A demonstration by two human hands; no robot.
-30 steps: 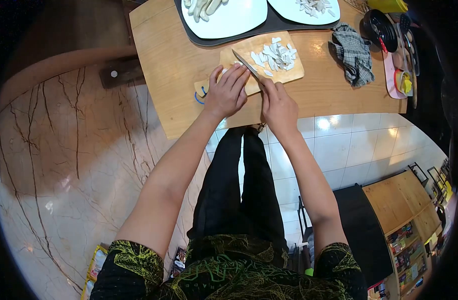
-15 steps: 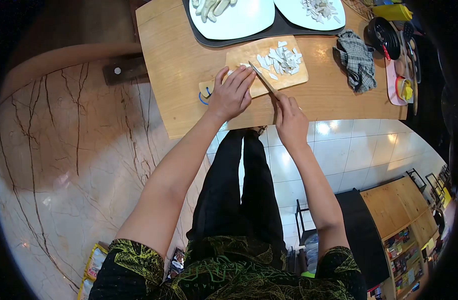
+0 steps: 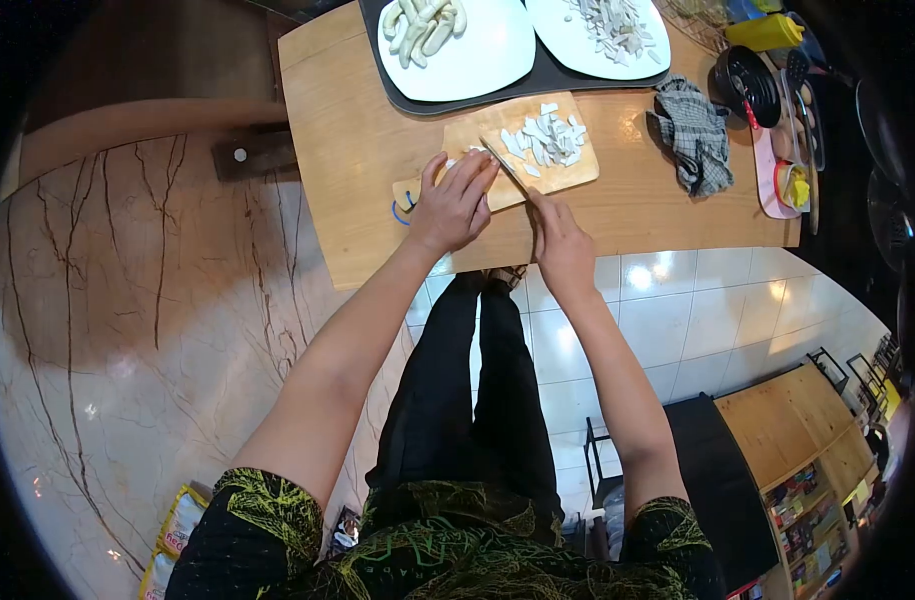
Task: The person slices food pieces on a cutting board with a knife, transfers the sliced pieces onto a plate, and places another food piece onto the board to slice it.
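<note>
My left hand (image 3: 451,207) presses its bent fingers on a pale piece of food, probably peeled banana, on the wooden cutting board (image 3: 578,177); most of that piece is hidden under the fingers. My right hand (image 3: 564,246) grips a knife (image 3: 506,163) by its handle. The blade angles up and left over the board, right beside my left fingertips. White cut slices (image 3: 550,139) lie in a loose heap on the board, right of the blade. A blue cord loop (image 3: 402,212) hangs from the board's handle end, near my left wrist.
Beyond the board, a dark tray (image 3: 418,106) bears a white plate (image 3: 493,72) of peeled bananas (image 3: 426,28) and another plate (image 3: 578,62) with thin slices. Rightward lie a checked cloth (image 3: 696,135), a black pan (image 3: 746,88), a yellow bottle (image 3: 765,33) and a pink board (image 3: 768,190).
The whole view has shifted, so the table sits slightly lower and further left. Both hands keep their places at the board, with the knife still beside my left fingers.
</note>
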